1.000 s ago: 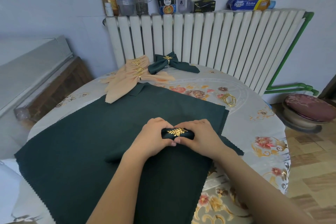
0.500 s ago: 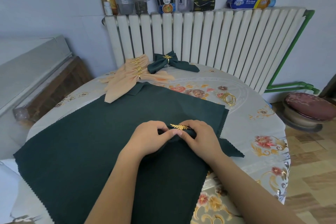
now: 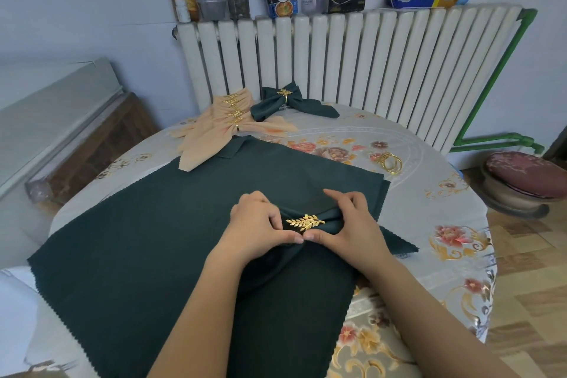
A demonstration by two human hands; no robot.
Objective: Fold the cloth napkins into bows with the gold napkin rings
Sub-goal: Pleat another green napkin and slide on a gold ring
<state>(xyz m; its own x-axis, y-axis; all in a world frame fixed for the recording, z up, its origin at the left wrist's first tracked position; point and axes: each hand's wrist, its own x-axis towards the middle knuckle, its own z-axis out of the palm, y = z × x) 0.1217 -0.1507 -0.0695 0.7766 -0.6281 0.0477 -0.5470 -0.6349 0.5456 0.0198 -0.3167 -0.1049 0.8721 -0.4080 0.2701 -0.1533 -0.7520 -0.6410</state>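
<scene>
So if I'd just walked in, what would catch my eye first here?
Probably the gold leaf napkin ring gleaming at the middle of the table, on a dark green napkin that the left hand and right hand pinch from either side. Next, the finished green bow and the peach bows at the table's far edge by the white radiator. Spare gold rings glint on the right.

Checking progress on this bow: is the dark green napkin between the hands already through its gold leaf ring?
Yes. The gold leaf ring sits around the gathered dark green napkin, which both the left hand and right hand pinch beside it.
</scene>
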